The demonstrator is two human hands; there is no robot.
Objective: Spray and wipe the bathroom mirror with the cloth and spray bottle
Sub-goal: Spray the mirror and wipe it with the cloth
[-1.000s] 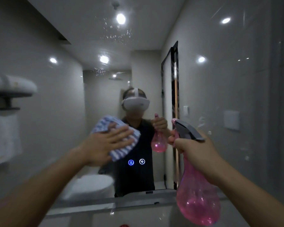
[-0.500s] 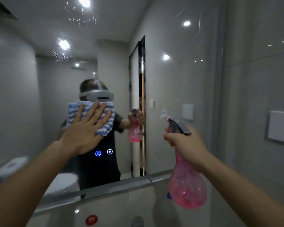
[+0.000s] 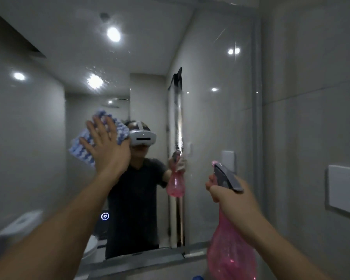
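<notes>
The bathroom was dim and grey, lit by round ceiling spotlights (image 3: 113,34) that showed as blown-out white discs in the mirror (image 3: 206,122). Smaller glints repeated on the glossy wall tiles (image 3: 311,118). A smeared vertical streak of glare ran down the glass. The whole frame was soft, with motion blur at the lower left, and wide-angle bending curved the edges.

- Cloth (image 3: 101,138): blue-and-white striped, pressed flat against the mirror (image 3: 210,118).
- Spray bottle (image 3: 230,253): pink, translucent, grey trigger head, upright, nozzle facing the droplet-speckled mirror.
</notes>
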